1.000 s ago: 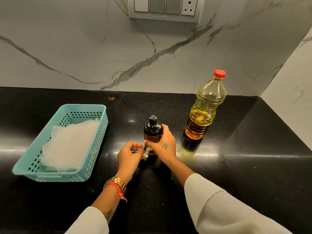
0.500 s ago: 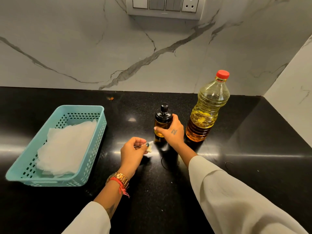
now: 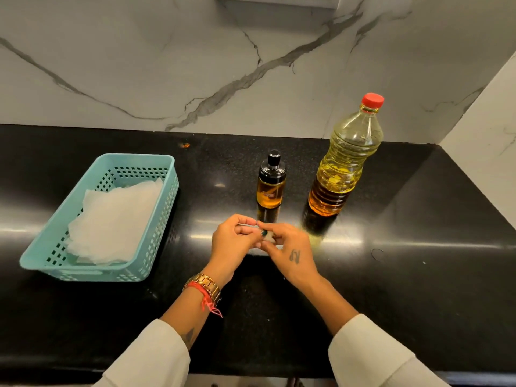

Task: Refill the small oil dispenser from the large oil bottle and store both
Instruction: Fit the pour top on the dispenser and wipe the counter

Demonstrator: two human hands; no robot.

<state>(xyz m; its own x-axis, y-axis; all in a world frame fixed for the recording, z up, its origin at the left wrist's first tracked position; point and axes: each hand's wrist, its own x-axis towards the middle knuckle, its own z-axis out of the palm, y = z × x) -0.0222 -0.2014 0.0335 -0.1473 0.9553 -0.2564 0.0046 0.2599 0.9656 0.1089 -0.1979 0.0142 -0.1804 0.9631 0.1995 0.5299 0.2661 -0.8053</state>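
Observation:
The small oil dispenser [image 3: 270, 188], amber glass with a black pump cap, stands upright on the black counter [image 3: 418, 275], free of both hands. To its right stands the large oil bottle [image 3: 346, 163], clear plastic with a red cap on, about half full of yellow oil. Just in front of the dispenser, my left hand [image 3: 233, 244] and my right hand [image 3: 290, 251] meet, both pinching a small crumpled white tissue [image 3: 269, 236] between their fingertips.
A teal perforated basket [image 3: 156, 227] holding several white paper napkins sits on the counter at the left. A marble wall rises behind, and a side wall closes the counter at the right. The counter's front edge runs just under my sleeves.
My right hand set the dispenser down farther back next to the large bottle, let it go, and came back to join my left hand on the tissue.

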